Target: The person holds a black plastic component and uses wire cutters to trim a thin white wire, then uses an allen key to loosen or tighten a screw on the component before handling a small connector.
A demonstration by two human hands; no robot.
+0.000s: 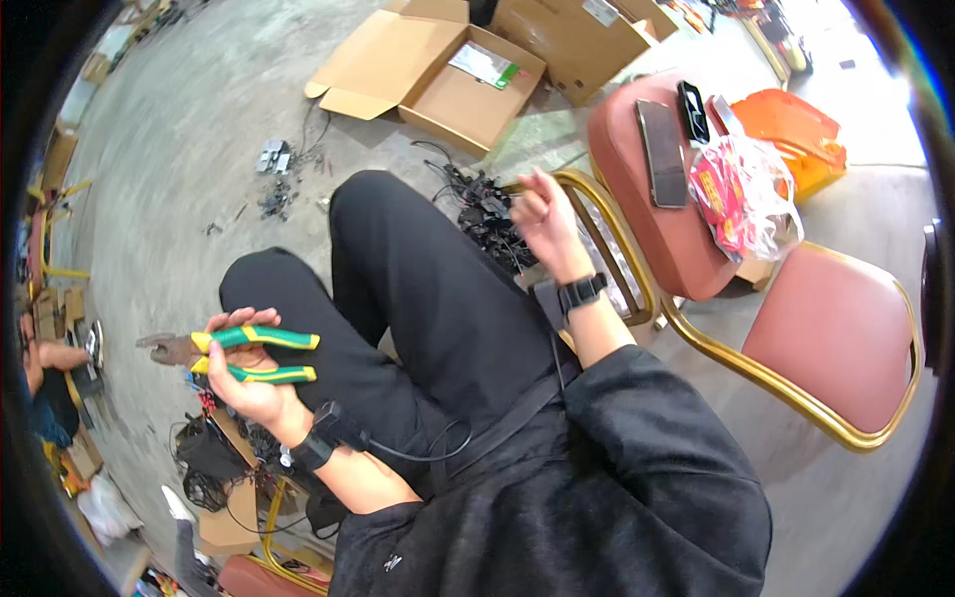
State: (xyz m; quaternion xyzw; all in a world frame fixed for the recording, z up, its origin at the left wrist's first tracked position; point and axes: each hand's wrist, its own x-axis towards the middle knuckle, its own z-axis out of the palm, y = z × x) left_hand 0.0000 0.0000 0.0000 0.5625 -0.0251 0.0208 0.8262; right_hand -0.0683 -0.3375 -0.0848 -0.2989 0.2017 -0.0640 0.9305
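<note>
A pair of combination pliers (264,338) with green and yellow handles lies across my left hand (254,393), gripped between thumb and fingers. Its grey metal jaws (171,348) point left, and the handles are spread apart. My left hand is held above the floor, beside my left knee. Over to the right, my right hand (542,224) is raised near the gold frame of a chair (607,209). Its fingers are curled in, and whatever they may hold is too small to make out. Below it on the floor lies a tangle of black cables and small parts (487,214).
An opened cardboard box (468,95) lies ahead. On the pink chair seat (647,239) rest a phone (662,154) and a plastic bag (741,194); an orange container (791,129) stands behind. Small metal parts (274,156) are scattered on the floor. Another person's leg (65,356) shows far left.
</note>
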